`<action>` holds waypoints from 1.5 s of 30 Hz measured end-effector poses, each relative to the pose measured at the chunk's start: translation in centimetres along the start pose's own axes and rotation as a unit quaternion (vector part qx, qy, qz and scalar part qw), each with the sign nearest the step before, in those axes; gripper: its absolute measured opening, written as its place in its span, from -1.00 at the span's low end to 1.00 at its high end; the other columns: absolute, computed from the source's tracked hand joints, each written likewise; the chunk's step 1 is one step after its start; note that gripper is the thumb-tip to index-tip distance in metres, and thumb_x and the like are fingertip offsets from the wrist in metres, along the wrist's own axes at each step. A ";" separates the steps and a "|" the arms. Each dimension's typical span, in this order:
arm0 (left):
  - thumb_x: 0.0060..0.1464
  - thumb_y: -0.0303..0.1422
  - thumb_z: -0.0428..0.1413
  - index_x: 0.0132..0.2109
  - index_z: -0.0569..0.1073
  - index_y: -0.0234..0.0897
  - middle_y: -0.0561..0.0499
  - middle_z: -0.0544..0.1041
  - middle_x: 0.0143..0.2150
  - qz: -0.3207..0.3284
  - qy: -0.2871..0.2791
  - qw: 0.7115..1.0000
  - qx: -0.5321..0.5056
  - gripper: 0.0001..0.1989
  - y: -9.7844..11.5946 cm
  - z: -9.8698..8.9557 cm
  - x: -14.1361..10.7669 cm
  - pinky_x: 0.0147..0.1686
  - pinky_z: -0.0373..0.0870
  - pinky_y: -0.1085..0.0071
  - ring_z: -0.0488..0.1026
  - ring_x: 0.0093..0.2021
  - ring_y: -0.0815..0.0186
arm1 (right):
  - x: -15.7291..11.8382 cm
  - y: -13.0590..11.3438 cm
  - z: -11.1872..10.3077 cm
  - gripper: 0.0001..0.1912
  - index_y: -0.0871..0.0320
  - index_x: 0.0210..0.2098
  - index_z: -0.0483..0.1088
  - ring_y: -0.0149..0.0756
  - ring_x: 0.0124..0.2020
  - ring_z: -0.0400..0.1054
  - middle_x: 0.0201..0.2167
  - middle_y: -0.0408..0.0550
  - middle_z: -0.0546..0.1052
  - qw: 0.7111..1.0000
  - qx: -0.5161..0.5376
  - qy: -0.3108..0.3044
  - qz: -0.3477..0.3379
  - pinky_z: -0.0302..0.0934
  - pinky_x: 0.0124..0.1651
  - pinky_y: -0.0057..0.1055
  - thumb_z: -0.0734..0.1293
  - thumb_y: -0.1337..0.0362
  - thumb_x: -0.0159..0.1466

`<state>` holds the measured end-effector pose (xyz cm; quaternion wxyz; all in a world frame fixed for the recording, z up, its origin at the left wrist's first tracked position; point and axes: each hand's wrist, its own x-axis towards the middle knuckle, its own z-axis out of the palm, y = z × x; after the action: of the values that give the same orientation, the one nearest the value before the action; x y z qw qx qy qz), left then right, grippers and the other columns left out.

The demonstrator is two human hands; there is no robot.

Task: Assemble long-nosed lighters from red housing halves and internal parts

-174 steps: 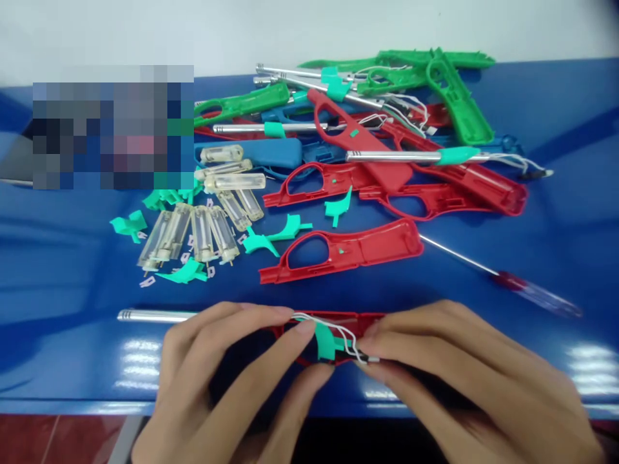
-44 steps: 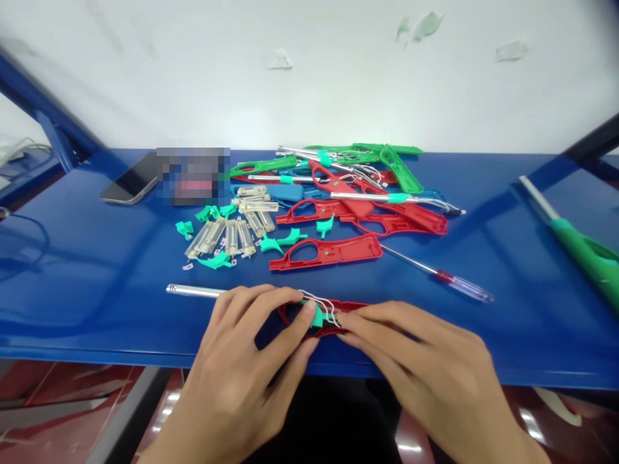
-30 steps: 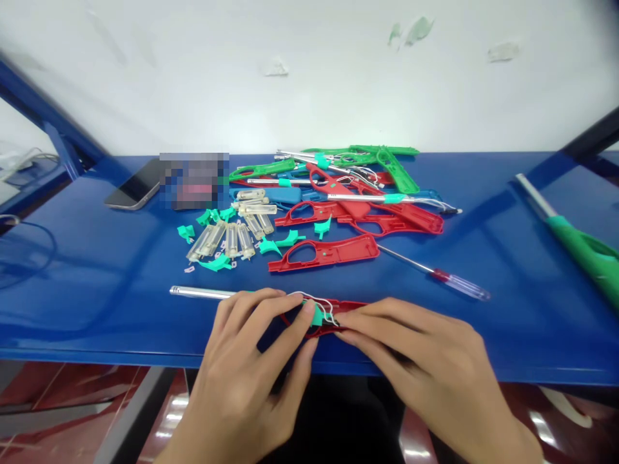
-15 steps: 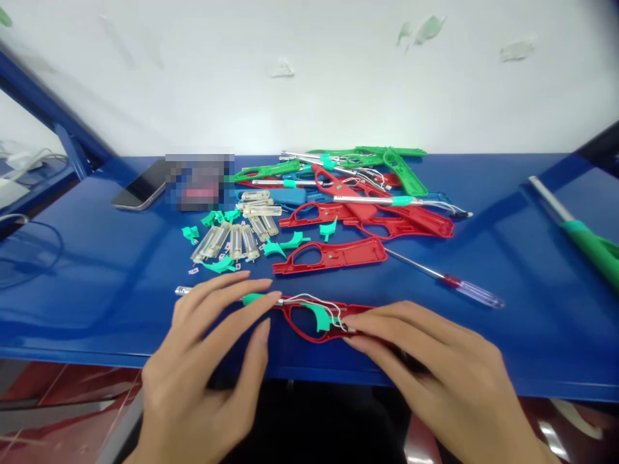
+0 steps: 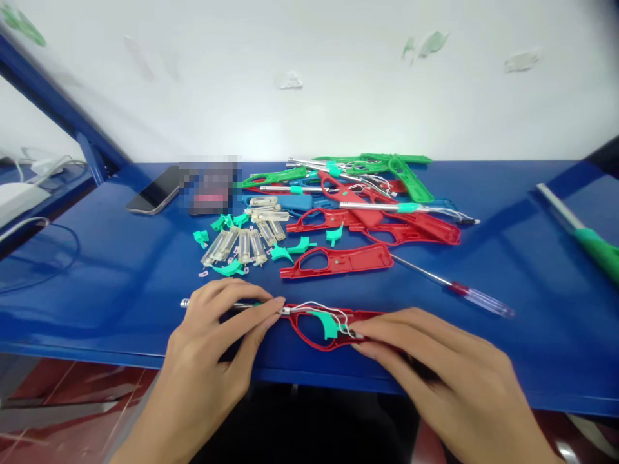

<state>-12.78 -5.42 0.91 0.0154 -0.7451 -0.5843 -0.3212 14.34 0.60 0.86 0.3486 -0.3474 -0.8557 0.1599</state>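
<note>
A red lighter half-shell [image 5: 316, 345] lies near the table's front edge, with a green trigger [image 5: 327, 324] and looping white wires [image 5: 319, 305] in it. My left hand [image 5: 227, 335] pinches the base of the metal tube [image 5: 185, 303] where it meets the shell; its fingers cover much of the tube. My right hand [image 5: 430, 354] grips the shell's handle end, fingertips at the wire ends. What lies under the right fingers is hidden.
Behind the hands lie another red half-shell [image 5: 358, 259], clear fuel tanks [image 5: 245, 246], green triggers [image 5: 228, 269] and a pile of lighter parts. A screwdriver [image 5: 483, 300] is at the right, near a green lighter [image 5: 597, 248]. A phone [image 5: 155, 189] lies back left.
My left thumb has closed against the fingers at the tube's base. The view has shifted slightly, moving the scene a little right and down.
</note>
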 end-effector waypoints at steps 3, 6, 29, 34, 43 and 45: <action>0.41 -0.39 0.18 0.12 0.58 -0.03 0.04 0.56 0.08 -0.012 -0.007 1.000 0.018 -0.78 0.6 0.3 0.6 0.13 0.36 0.15 0.50 0.07 0.19 | 0.0 0.0 0.0 -0.83 -0.03 -0.03 0.58 -0.37 -0.24 0.65 -0.18 -0.22 0.72 1.000 -0.007 0.007 0.000 0.55 -0.08 -0.50 0.32 0.20 0.53; 0.43 -0.35 0.18 0.25 0.52 -0.03 0.02 0.54 0.13 0.004 -0.021 1.000 0.004 -0.69 1.3 0.9 1.4 0.11 0.39 0.18 0.49 0.08 0.21 | -0.3 0.1 0.2 -0.80 -0.05 0.09 0.54 -0.35 -0.21 0.64 -0.14 -0.20 0.71 1.000 -0.008 0.002 0.009 0.54 -0.07 -0.47 0.34 0.20 0.53; 0.38 -0.50 0.21 -0.06 0.61 -0.18 0.07 0.53 -0.07 0.018 0.003 0.997 -0.073 -0.87 2.0 1.6 1.8 -0.03 0.42 0.49 0.50 -0.09 0.43 | -0.9 0.7 0.4 -0.62 -0.14 0.27 0.39 -0.34 -0.16 0.45 -0.06 -0.17 0.53 0.995 0.011 -0.097 0.009 0.36 -0.07 -0.35 0.30 0.37 0.53; 0.37 -0.50 0.22 -0.07 0.60 -0.17 0.08 0.51 -0.06 -0.001 0.000 0.998 -0.067 -0.88 2.1 1.6 1.7 -0.03 0.41 0.51 0.50 -0.08 0.43 | -1.0 0.4 0.4 -0.62 -0.15 0.27 0.37 -0.36 -0.12 0.45 -0.03 -0.19 0.53 0.995 0.012 -0.096 0.016 0.34 -0.03 -0.36 0.29 0.36 0.54; 0.37 -0.55 0.20 -0.03 0.55 -0.18 0.08 0.51 -0.07 0.030 0.025 0.998 -0.048 -0.84 2.0 1.9 1.6 0.03 0.38 0.34 0.47 -0.08 0.38 | -1.0 0.7 0.5 -0.62 -0.12 0.26 0.39 -0.34 -0.12 0.45 -0.03 -0.19 0.55 0.996 0.004 -0.092 0.000 0.35 -0.07 -0.37 0.30 0.39 0.53; 0.37 -0.55 0.19 -0.02 0.55 -0.17 0.08 0.51 -0.07 0.037 0.019 0.998 -0.045 -0.83 2.0 1.8 1.7 0.03 0.37 0.32 0.46 -0.08 0.36 | -1.0 0.7 0.5 -0.61 -0.10 0.27 0.39 -0.33 -0.13 0.46 -0.03 -0.17 0.55 0.996 0.003 -0.090 -0.003 0.36 -0.07 -0.36 0.29 0.39 0.53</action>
<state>-10.03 -3.88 0.99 0.0045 -0.7596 -0.5411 -0.3607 14.84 0.43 -0.35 0.2722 -0.3283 -0.8838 0.1924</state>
